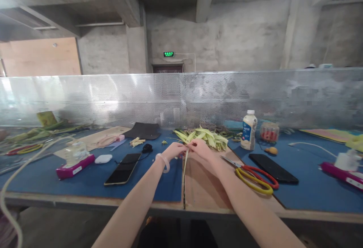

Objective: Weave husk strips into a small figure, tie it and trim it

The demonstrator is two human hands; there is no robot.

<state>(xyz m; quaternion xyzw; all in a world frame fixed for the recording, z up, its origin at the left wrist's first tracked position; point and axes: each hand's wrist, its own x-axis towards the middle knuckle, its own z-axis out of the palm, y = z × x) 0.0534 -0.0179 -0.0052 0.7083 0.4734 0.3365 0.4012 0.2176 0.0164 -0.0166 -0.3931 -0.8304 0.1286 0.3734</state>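
My left hand (175, 150) and my right hand (199, 148) meet over the middle of the table, fingertips pinched close together. Between them is a thin pale green strip (185, 162) that hangs down toward the table. Both hands appear closed on this strip, though the small part inside the fingertips is hidden. Just behind my right hand lies a heap of pale green leaf strips (214, 139). A light bracelet circles my left wrist. Scissors (255, 178) with red and yellow handles rest beside my right forearm.
Left of my arms are a black phone (124, 169), a white case (103, 159) and a magenta power strip (76, 167). To the right stand a bottle (248, 131) and a jar (269, 131), with another phone (273, 168) nearer. A perforated metal screen (141, 98) runs behind.
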